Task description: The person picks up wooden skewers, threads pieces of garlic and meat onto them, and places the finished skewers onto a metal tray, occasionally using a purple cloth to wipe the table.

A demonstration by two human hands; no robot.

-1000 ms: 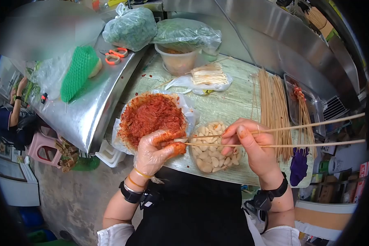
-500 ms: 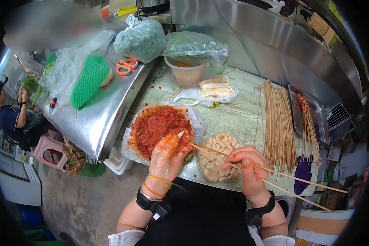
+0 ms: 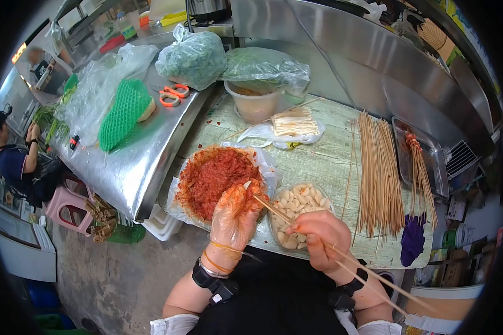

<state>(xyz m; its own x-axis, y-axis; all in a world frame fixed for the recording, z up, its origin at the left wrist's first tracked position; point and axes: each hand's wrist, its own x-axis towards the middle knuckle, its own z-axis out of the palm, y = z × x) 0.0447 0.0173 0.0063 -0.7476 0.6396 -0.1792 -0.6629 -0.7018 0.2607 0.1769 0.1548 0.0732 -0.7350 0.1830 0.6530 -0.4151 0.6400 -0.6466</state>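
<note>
red paste (image 3: 218, 170), tan sticks (image 3: 271, 209), ivory cloves (image 3: 303, 199).

Left hand (image 3: 237, 215) wears a clear, red-stained plastic glove (image 3: 229, 231), yellow-orange elastic bands (image 3: 223, 246) at the cuff. Both wrists carry black straps (image 3: 201, 276) with boxy black modules (image 3: 224, 291). White sleeves (image 3: 173, 324); black garment (image 3: 274, 298) over the front.

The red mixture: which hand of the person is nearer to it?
Left. The left hand is at the near edge of the red mixture; the right hand, holding thin sticks, is farther right.
</note>
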